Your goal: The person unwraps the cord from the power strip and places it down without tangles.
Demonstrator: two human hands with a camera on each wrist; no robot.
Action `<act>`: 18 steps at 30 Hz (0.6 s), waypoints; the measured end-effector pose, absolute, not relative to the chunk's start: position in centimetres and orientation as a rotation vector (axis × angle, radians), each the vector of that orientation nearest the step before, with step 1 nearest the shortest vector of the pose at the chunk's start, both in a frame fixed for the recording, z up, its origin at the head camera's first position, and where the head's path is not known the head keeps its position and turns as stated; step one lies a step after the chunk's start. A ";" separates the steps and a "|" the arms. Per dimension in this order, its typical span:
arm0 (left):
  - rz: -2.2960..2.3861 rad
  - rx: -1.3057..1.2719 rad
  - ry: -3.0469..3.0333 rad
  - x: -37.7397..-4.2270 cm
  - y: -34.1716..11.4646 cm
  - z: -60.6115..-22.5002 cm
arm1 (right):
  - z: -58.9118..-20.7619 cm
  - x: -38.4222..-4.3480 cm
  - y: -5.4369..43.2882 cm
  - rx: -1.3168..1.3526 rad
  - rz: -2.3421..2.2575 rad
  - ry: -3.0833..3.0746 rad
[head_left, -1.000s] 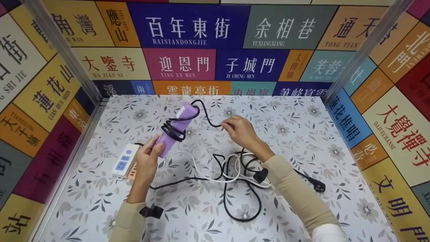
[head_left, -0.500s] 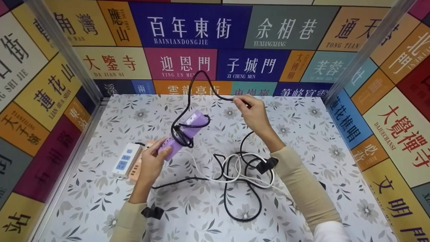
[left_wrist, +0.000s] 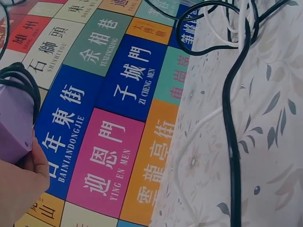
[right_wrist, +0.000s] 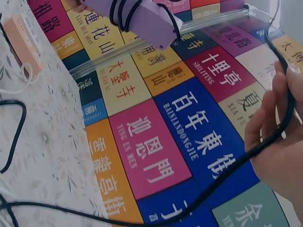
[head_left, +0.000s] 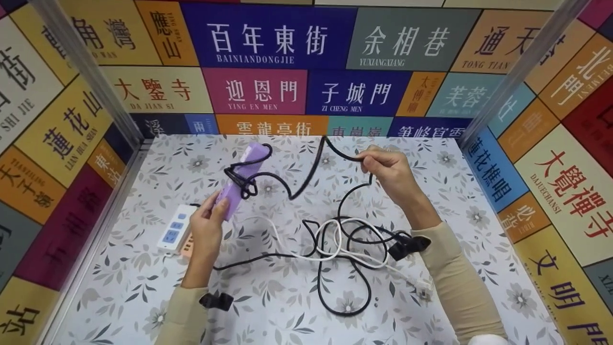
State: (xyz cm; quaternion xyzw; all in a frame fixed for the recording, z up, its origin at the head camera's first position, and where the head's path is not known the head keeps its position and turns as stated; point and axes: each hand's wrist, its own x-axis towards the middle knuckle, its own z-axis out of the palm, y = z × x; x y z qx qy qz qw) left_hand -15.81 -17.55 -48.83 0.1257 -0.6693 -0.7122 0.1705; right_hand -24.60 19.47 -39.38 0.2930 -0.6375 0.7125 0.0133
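My left hand (head_left: 206,235) grips the lower end of a purple power strip (head_left: 232,195), raised and tilted with its far end toward the back. Loose turns of black cord (head_left: 311,177) wrap round the strip's middle. To the right, my right hand (head_left: 395,177) pinches this cord between thumb and fingers, and a slack, bent length hangs between the two hands. In the right wrist view the cord (right_wrist: 227,171) runs across the curled fingers. From the right hand, more cord drops toward the table. The left wrist view shows the purple strip (left_wrist: 12,125) with fingers on its end.
A white power strip (head_left: 173,230) and an orange power strip (head_left: 187,245) lie side by side at the left. Tangled black and white cords (head_left: 337,239) spread over the flowered table, with a white plug (head_left: 423,288) near my right forearm. Sign-patterned panels enclose the back and sides.
My right hand has moved right with the cord, rising and then lowering. Turns on the purple strip have come looser and fewer, and the free length is longer. The left hand still holds the strip.
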 end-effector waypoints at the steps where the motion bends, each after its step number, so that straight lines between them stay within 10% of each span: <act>1: -2.038 0.370 -1.864 -15.9 -17.7 -48.7 | -39.6 -24.6 19.9 0.952 2.208 -2.000; 18: -2.016 0.476 -1.709 -16.2 -19.1 -47.8 | -45.4 -25.0 26.1 1.147 2.026 -2.316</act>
